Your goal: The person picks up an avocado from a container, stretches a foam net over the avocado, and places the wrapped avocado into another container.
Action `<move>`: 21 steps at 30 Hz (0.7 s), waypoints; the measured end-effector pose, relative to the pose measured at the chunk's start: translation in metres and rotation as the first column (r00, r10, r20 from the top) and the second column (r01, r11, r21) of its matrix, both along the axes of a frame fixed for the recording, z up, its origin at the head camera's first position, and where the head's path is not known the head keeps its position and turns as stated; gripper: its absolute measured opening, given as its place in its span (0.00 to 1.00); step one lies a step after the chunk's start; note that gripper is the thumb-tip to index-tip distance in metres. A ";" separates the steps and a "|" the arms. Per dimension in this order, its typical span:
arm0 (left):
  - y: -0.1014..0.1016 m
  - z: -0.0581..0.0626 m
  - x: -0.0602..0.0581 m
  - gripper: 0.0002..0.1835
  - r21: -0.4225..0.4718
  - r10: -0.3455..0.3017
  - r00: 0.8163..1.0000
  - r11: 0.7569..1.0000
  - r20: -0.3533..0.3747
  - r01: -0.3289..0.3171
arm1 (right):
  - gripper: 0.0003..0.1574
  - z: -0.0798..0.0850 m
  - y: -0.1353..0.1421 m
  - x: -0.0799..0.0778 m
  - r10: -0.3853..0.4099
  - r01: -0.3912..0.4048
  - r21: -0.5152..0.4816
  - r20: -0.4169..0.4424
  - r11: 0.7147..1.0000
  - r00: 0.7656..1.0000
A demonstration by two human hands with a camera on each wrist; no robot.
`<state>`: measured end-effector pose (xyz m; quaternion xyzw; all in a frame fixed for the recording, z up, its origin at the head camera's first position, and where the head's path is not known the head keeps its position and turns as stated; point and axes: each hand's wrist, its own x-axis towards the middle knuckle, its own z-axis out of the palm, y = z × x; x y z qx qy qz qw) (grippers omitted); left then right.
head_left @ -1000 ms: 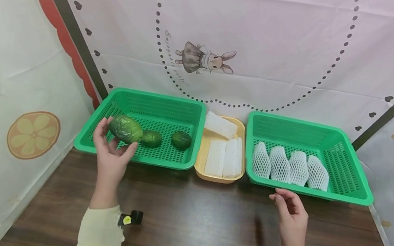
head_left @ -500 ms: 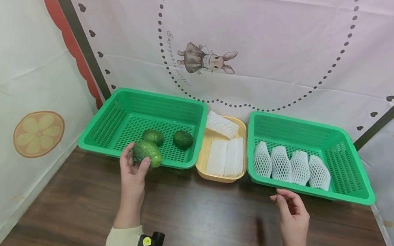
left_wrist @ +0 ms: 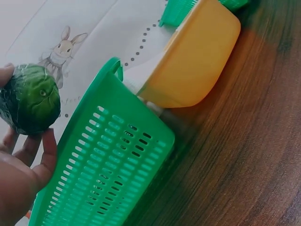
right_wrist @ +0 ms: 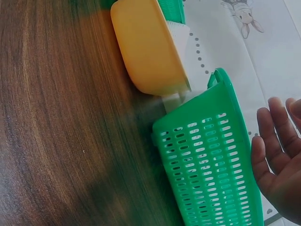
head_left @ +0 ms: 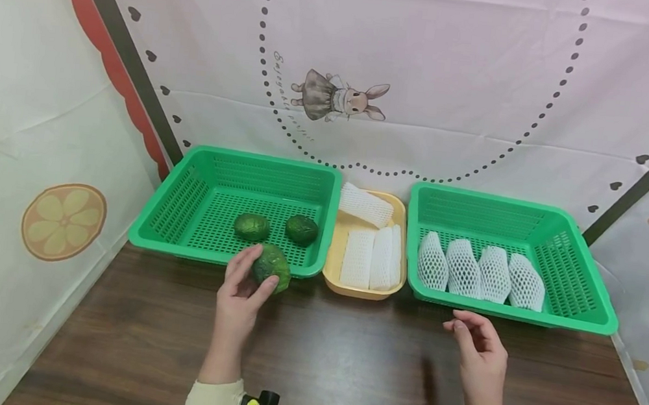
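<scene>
My left hand (head_left: 243, 286) grips a dark-green avocado (head_left: 272, 268) with wrinkled, shiny skin, over the front rim of the left green basket (head_left: 179, 251). In the left wrist view, fingers and thumb hold the avocado (left_wrist: 35, 99), its stem scar showing. Two more avocados, one at left (head_left: 252, 227) and one at right (head_left: 301, 230), lie on that basket's floor. My right hand (head_left: 480, 348) hovers before the right green basket (head_left: 571, 323), fingers loosely bent, holding nothing; in the right wrist view the hand (right_wrist: 282, 155) is beside that basket's rim.
Between the baskets stands a yellow tray (head_left: 335, 256) with several white foam net sleeves (head_left: 357, 258). The right basket holds several net-wrapped fruits (head_left: 463, 268) in a row. A printed cloth (head_left: 459, 78) hangs behind the brown wooden table (head_left: 344, 361).
My left hand has carried the avocado rightward and toward me, from above the left basket to its front rim, turning it on the way. The right hand stays in place.
</scene>
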<state>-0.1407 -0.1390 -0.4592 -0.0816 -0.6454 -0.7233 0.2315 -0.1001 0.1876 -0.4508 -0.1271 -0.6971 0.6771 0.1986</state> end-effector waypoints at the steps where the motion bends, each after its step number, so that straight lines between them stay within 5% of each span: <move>1: 0.001 0.000 0.001 0.31 -0.023 -0.006 1.000 1.000 0.018 0.006 | 0.08 0.000 0.000 0.000 0.000 0.000 0.001 0.000 1.000 1.000; 8: 0.007 0.001 0.003 0.39 -0.144 -0.076 0.984 0.985 0.163 0.099 | 0.09 -0.001 0.000 0.001 -0.001 0.001 0.002 0.007 1.000 1.000; 14: 0.011 0.006 0.008 0.33 -0.353 -0.048 0.972 0.926 0.230 0.130 | 0.09 -0.002 0.000 0.001 0.000 0.000 0.005 0.020 1.000 1.000; 21: 0.016 -0.001 0.010 0.32 -0.422 -0.109 0.965 0.883 0.239 0.204 | 0.09 -0.005 0.001 0.002 0.003 -0.003 0.006 0.031 1.000 1.000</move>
